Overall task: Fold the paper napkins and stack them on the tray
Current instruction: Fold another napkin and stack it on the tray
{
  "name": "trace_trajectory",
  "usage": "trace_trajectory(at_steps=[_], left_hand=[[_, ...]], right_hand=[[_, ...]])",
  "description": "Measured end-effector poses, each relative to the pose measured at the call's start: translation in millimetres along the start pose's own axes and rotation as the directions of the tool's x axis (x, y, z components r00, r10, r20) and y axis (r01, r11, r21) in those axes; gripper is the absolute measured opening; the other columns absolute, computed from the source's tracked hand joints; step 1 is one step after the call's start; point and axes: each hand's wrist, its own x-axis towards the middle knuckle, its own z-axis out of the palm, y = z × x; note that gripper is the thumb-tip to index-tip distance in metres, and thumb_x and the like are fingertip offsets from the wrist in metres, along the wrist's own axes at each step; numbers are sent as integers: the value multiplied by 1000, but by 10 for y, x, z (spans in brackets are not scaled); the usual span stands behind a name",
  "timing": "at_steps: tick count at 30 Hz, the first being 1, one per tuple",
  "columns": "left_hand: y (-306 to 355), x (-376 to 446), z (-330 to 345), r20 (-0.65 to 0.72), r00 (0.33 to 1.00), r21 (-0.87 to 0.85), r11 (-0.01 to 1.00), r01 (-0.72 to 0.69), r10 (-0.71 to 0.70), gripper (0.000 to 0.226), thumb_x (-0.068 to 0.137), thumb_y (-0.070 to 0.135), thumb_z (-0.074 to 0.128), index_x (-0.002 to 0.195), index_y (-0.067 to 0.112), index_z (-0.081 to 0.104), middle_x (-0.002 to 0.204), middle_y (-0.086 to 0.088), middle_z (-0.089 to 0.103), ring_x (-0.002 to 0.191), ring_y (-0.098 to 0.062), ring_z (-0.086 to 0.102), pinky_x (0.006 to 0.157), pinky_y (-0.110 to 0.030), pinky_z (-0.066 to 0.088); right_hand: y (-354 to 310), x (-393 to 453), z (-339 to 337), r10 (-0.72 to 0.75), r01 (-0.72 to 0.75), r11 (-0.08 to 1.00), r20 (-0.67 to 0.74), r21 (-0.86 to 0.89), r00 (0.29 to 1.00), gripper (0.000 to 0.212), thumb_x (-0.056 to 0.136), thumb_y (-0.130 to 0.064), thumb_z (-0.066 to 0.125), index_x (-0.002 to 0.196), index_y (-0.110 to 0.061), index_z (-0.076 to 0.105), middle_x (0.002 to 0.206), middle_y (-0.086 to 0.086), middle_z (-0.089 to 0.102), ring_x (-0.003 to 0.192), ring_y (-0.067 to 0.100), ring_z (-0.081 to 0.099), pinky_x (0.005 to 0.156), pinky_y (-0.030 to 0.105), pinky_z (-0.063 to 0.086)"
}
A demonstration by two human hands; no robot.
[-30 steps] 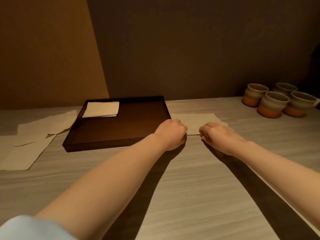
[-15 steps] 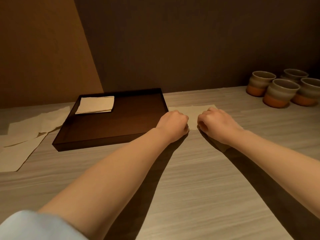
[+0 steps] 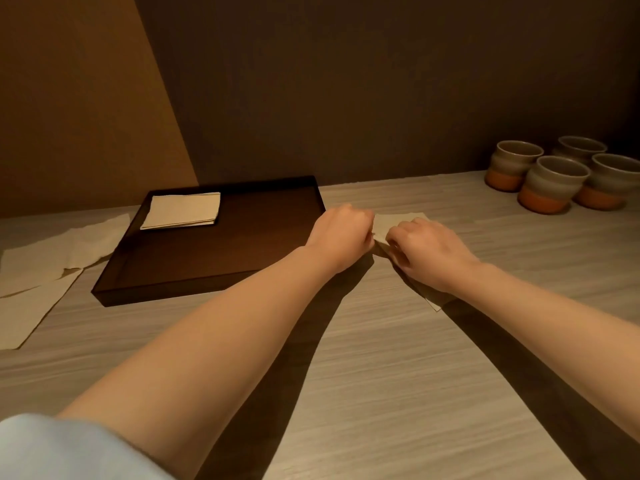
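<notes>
A cream paper napkin (image 3: 391, 222) lies on the wooden table just right of the dark brown tray (image 3: 242, 244). My left hand (image 3: 341, 235) and my right hand (image 3: 427, 252) sit on it close together, fingers curled, each pinching the napkin's near edge. Most of the napkin is hidden under my hands; one corner pokes out below my right wrist. A small stack of folded napkins (image 3: 181, 210) rests in the tray's far left corner.
Several unfolded napkins (image 3: 38, 268) lie spread on the table left of the tray. Several two-tone ceramic cups (image 3: 554, 181) stand at the back right by the wall. The wall runs close behind the tray.
My two hands have drawn closer together over the napkin, and less of it shows than a second ago. The camera has shifted a little.
</notes>
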Motion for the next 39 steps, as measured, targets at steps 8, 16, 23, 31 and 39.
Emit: trace_trajectory(at_steps=[8,16,23,31,39], left_hand=[[118,43,-226,-33,999,-124,992,10,-14,56,89,57,52,127,15,49,109,-3,66,94,-19,62,79,-38,55],[109,-424,-649,-178,974,-219,971,99,-139,18,92,21,57,108,17,66,87,0,69,80,-14,63,79,-31,54],[-199,-1278,-1226,-25,948,-565,787,249,-318,18,89,23,66,107,23,70,97,9,68,93,-5,61,72,-20,53],[-439,-2309,-1820,81,843,-804,465,370,-531,12,82,26,72,94,26,73,84,9,74,81,-6,69,75,-29,50],[-404,-3079,-1699,-96,807,-588,687,426,-583,29,93,27,56,123,29,57,108,17,61,99,4,56,89,-27,49]], right_hand=[[5,98,-451,215,-181,972,-251,153,944,10,96,-20,56,102,-14,61,89,3,63,82,20,55,69,36,48],[-396,-80,-959,44,-2,993,-359,118,932,10,94,-19,60,104,-16,62,89,1,65,79,16,56,65,32,44],[-960,-409,-1308,128,-1,881,-237,472,963,16,96,-26,59,107,-19,67,96,-5,66,89,10,60,75,27,51],[-1667,-798,-1473,177,-181,445,112,877,978,14,90,-27,67,86,-17,76,80,-2,74,77,8,70,69,21,56],[-2246,-1192,-937,188,-557,235,525,796,830,16,90,-22,67,85,-7,69,80,14,71,73,20,63,65,31,45]])
